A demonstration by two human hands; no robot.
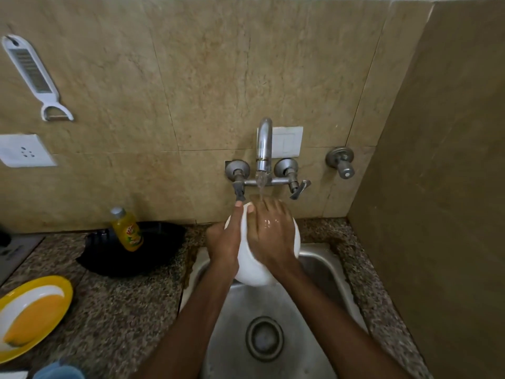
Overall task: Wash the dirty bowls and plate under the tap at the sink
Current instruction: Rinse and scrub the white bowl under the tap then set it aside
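White bowl (255, 266) is held over the steel sink (322, 269), tilted up on edge so its outside faces the camera and its top rim sits right under the tap (264, 143). Water is running, hitting the rim and the back of the right hand (269, 236).

Head view, the only one:
- Left hand (224, 242) clamps the bowl's left edge, thumb along the rim pointing up at the stream. Its other fingers are hidden behind the bowl, presumably wrapped inside. Looks like the steadying grip.
- Right hand lies flat on the bowl's outer wall, fingers (266, 207) spread and pressed on, not curled round anything. Reads as rubbing the outside under the flow, not holding.
- Tilt probably lets water sheet down the wall and drain straight into the sink rather than pooling.
- Yellow and white plate (32, 313) sits on the speckled tabletop (123, 305), well left of the sink. Can't tell if it's washed or waiting.
- Black pan (153, 253) at the back of the tabletop with an orange soap bottle (127, 229) in front of it, both clear of the sink.
- Blue thing at bottom left edge, too cropped to identify.

Risk: wet ceramic with one gripping hand could slip.
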